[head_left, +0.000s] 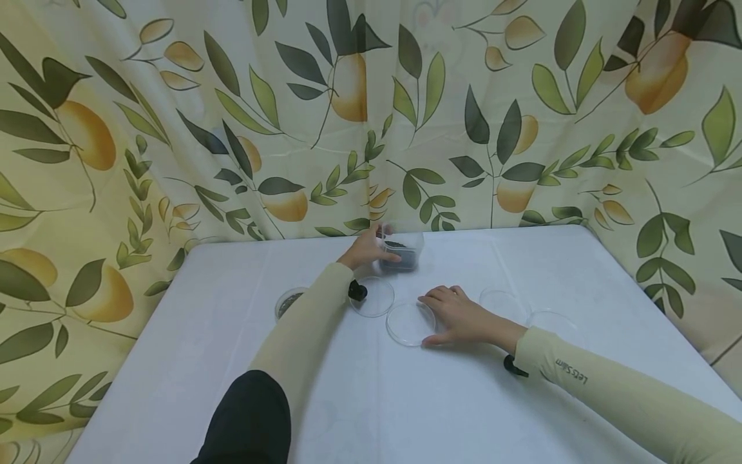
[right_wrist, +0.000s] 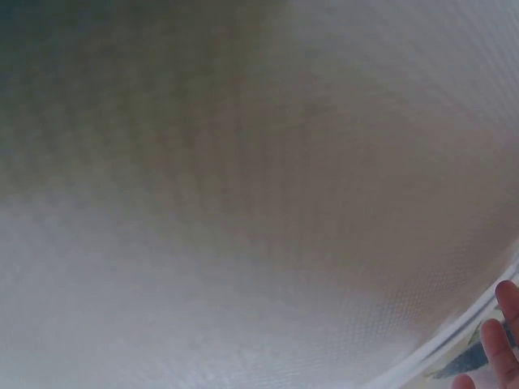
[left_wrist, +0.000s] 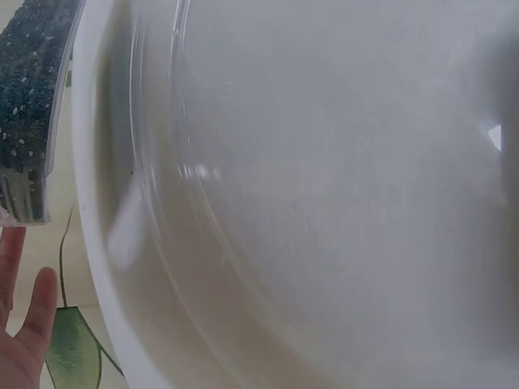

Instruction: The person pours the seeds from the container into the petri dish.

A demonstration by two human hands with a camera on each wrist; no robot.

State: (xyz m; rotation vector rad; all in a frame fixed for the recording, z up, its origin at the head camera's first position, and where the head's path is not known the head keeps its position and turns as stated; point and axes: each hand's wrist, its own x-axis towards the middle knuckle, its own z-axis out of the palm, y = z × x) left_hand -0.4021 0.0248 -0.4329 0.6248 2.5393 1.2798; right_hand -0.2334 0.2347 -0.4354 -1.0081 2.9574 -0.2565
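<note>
At the table's far edge, my left hand grips a clear plastic box by its left side, thumb in front. Dark grains with pale specks fill the box's lower part; the left wrist view shows them close up. My right hand holds a clear round dish at its right edge, thumb near and fingers far. Only a few right fingertips appear in the right wrist view. Another clear dish lies under my left wrist, near the held one.
Left of my left forearm, partly covered by it, a round dish contains dark material. Two more faint clear dishes, one farther back and one nearer, lie by my right wrist. A patterned curtain hangs behind the white table.
</note>
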